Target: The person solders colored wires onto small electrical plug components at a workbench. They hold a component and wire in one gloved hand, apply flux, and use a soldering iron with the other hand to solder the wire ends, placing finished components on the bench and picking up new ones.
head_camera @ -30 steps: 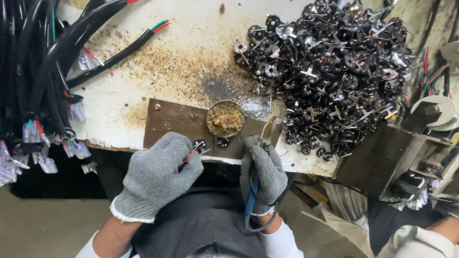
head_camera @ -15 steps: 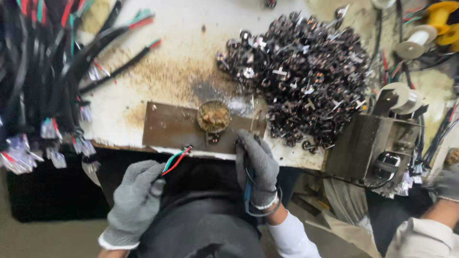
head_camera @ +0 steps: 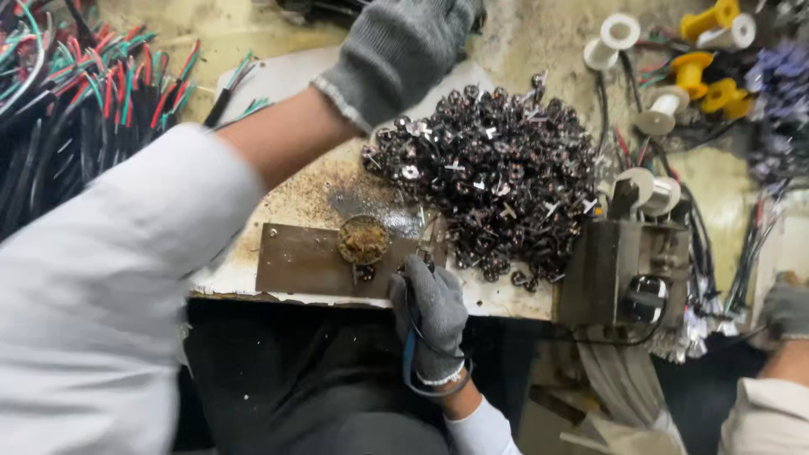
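The bench (head_camera: 278,181) is a stained white board with a brown metal plate (head_camera: 299,265) at its near edge. Half a second ago the left arm hung low in front of the bench, its glove pinching a wire end with red and green cores; now the white sleeve (head_camera: 101,278) crosses the whole left side, and the left hand (head_camera: 400,46) in its grey glove reaches far over the bench to the top edge. Its fingers are cut off by the frame there, so I cannot tell whether they are curled or spread, and the wire is not to be seen in it.

The heap of dark metal parts (head_camera: 497,177) lies where it did, right of centre, just under that glove. Bundled cables (head_camera: 76,109) fill the left. A grey box (head_camera: 624,270) stands right of the heap.

The right hand (head_camera: 430,316) has stayed at the near edge, closed around a tool with a blue cord, its tip (head_camera: 425,244) beside the small round pot (head_camera: 364,239) on the plate.

Yellow and white spools (head_camera: 691,76) sit top right. Another person's gloved hand (head_camera: 788,307) shows at the right edge.
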